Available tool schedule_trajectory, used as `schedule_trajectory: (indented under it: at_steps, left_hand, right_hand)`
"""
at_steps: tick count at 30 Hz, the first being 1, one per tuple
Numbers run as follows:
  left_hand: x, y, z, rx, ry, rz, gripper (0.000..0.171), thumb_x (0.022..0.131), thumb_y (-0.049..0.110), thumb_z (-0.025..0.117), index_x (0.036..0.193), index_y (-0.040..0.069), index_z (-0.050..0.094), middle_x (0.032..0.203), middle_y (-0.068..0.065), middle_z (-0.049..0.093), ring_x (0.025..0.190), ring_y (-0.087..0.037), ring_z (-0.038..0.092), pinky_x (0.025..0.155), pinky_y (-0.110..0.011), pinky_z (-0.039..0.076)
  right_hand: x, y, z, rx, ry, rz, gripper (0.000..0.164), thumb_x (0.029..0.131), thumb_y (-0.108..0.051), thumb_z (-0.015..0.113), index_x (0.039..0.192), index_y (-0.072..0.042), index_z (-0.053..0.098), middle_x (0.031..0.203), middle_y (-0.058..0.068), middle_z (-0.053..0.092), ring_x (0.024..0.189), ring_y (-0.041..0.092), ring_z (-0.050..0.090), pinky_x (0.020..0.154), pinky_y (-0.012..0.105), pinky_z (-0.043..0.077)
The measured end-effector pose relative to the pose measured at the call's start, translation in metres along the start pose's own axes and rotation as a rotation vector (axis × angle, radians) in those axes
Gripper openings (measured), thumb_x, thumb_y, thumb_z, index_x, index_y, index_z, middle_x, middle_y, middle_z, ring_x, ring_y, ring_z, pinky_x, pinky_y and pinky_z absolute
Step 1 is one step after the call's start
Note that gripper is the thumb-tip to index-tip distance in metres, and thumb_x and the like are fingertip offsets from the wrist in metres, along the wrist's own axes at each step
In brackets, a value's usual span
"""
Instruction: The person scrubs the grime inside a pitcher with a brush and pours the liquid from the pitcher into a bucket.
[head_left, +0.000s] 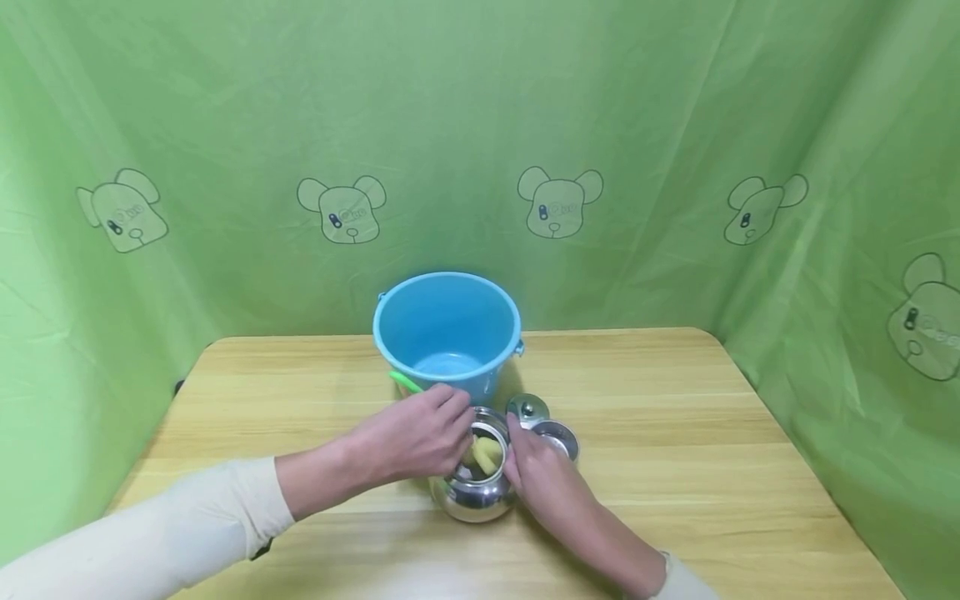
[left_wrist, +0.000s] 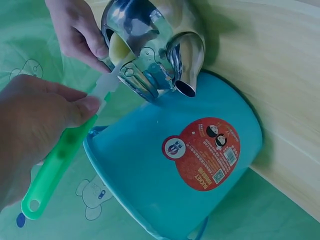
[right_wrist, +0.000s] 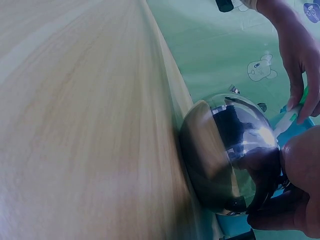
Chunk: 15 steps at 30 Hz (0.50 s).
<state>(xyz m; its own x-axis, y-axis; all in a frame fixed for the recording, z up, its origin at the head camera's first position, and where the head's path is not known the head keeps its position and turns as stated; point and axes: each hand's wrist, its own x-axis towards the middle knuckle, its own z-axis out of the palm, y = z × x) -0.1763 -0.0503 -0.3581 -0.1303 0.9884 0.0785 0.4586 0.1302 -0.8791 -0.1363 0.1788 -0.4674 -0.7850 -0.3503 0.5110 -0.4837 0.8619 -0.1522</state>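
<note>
Two hands are working low in the head view; from the lower left a pale sleeve (head_left: 172, 527) is leading in to the left hand (head_left: 420, 435), which is clamping thumb and fingers round a green-handled brush (head_left: 406, 382); the blue bucket (head_left: 450, 312) is standing just left of centre, higher in the frame; below it, near the bottom centre, the metal kettle (head_left: 476, 507) is sitting with its mouth facing the viewer, and the brush's yellow head (head_left: 487, 452) is resting inside that mouth; a knobbed metal piece (head_left: 528, 407) is showing just right of the kettle; further right, the right hand (head_left: 551, 483) is gripping the kettle near its rim, thumb and fingers pressing there, though exactly what they are closing on is partly hidden; the step seems to be scrubbing the inside, so the right hand should be holding the kettle firmly while the left is turning the brush from the wrist, reaching under the shoulder; the stiff white neck (left_wrist: 106, 84) could be scraping the rim, so centring it is worthwhile.
</note>
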Motion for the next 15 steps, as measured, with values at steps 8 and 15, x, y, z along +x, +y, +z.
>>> schedule_trajectory:
  at_steps: [8, 15]
  left_hand:
    - [-0.0023, 0.0013, 0.0011, 0.012, -0.086, -0.042, 0.008, 0.098, 0.026, 0.065, 0.091, 0.023, 0.068, 0.075, 0.010, 0.062, 0.068, -0.009, 0.047, 0.063, -0.021, 0.036]
    - [-0.0043, 0.0028, 0.0011, -0.011, -0.109, -0.080, 0.009, 0.100, 0.030, 0.061, 0.093, 0.024, 0.064, 0.076, 0.009, 0.059, 0.070, -0.009, 0.048, 0.063, -0.022, 0.038]
  right_hand:
    - [0.0000, -0.0006, -0.0007, 0.012, 0.000, 0.011, 0.050, 0.091, -0.004, 0.068, 0.136, 0.015, 0.057, 0.082, 0.009, 0.072, 0.066, 0.010, 0.060, 0.058, 0.016, 0.054]
    - [0.0001, -0.0004, -0.0010, 0.012, 0.001, 0.000, 0.050, 0.090, -0.004, 0.068, 0.135, 0.015, 0.057, 0.079, 0.006, 0.071, 0.065, 0.009, 0.058, 0.057, 0.015, 0.052]
